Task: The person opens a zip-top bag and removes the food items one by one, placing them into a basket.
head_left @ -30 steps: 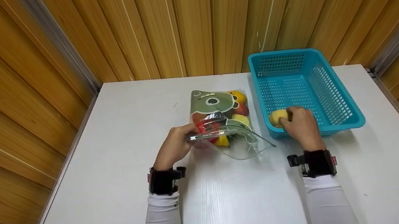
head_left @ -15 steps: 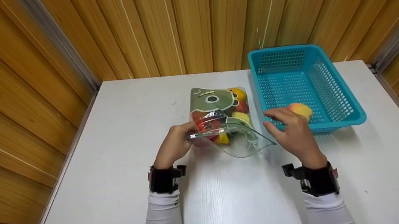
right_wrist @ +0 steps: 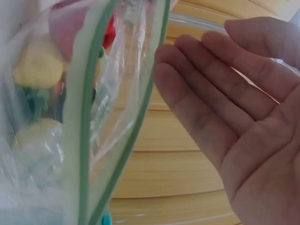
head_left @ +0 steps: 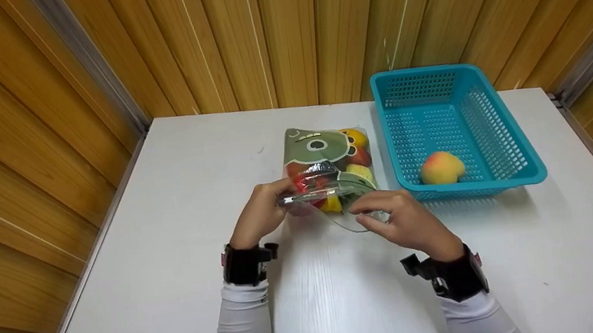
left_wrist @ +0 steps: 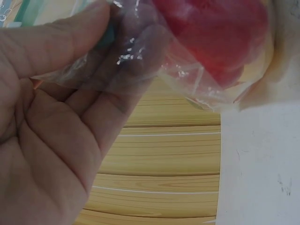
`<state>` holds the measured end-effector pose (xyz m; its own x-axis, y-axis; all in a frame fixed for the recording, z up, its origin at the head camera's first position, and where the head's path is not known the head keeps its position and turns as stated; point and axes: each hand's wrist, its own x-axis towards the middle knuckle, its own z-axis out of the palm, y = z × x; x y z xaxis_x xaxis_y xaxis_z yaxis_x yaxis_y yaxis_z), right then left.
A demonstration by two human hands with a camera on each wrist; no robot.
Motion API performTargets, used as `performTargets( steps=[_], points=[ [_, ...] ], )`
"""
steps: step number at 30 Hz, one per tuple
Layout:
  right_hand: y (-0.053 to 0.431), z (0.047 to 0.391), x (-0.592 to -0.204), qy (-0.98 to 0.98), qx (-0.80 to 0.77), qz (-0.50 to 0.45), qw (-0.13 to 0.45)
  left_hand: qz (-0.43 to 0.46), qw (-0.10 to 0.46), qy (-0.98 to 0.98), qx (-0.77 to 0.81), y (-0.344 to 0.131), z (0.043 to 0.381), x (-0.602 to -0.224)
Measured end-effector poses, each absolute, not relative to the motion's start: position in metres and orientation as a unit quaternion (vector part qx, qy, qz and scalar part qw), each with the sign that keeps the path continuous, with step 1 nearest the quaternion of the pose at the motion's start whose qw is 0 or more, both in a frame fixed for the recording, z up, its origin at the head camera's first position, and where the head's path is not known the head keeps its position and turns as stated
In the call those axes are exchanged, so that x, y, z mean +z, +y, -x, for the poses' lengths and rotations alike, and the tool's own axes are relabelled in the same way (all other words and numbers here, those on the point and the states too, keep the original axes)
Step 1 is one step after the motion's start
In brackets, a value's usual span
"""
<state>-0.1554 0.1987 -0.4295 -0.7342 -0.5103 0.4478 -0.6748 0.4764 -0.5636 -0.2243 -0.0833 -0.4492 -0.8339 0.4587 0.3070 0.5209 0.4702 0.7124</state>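
Note:
A clear zip bag [head_left: 317,150] with a green cartoon print lies on the table, several toy fruits and vegetables showing inside. My left hand [head_left: 264,213] pinches the left end of its green-edged mouth between thumb and fingers; the left wrist view shows a red fruit [left_wrist: 220,37] behind the plastic. My right hand [head_left: 393,217] hovers at the right side of the gaping mouth, holding nothing. In the right wrist view its fingers are extended beside the zip strip [right_wrist: 86,117]. A yellow-red peach [head_left: 442,168] sits in the near part of the teal basket [head_left: 519,180].
The basket stands right of the bag, toward the back of the white table [head_left: 206,166]. Wood-patterned walls [head_left: 285,32] rise behind the table and on both sides.
My right hand has let go of the peach in the basket and moved left to the bag's mouth. The peach has rolled slightly rightward. My left hand keeps its hold on the bag.

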Motion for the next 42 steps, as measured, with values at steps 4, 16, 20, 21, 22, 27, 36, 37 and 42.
performTargets(
  steps=[4, 16, 20, 21, 22, 27, 36, 37, 42],
  points=[
    [0.191, 0.157, -0.433, -0.875, 0.339, -0.342, 0.044, 0.287, 0.038, -0.856, -0.429, -0.082, 0.224, -0.449],
    [0.168, 0.175, -0.461, -0.907, 0.303, -0.292, 0.014, 0.282, 0.036, -0.858, -0.428, -0.083, 0.223, -0.448],
    [0.162, 0.18, -0.466, -0.911, 0.311, -0.272, 0.012, 0.283, 0.035, -0.858, -0.427, -0.083, 0.223, -0.448],
    [0.16, 0.181, -0.468, -0.911, 0.311, -0.27, 0.014, 0.285, 0.035, -0.857, -0.427, -0.082, 0.223, -0.447],
    [0.159, 0.182, -0.468, -0.911, 0.311, -0.269, 0.016, 0.286, 0.035, -0.857, -0.427, -0.082, 0.223, -0.447],
    [0.154, 0.184, -0.471, -0.915, 0.307, -0.26, 0.025, 0.289, 0.039, -0.855, -0.428, -0.082, 0.223, -0.447],
    [0.148, 0.192, -0.481, -0.91, 0.329, -0.252, 0.033, 0.297, 0.049, -0.852, -0.428, -0.081, 0.223, -0.448],
    [0.147, 0.193, -0.482, -0.906, 0.332, -0.259, 0.036, 0.297, 0.05, -0.852, -0.429, -0.081, 0.223, -0.449],
    [0.147, 0.198, -0.487, -0.895, 0.337, -0.289, 0.043, 0.295, 0.043, -0.85, -0.435, -0.081, 0.224, -0.45]
  ],
)
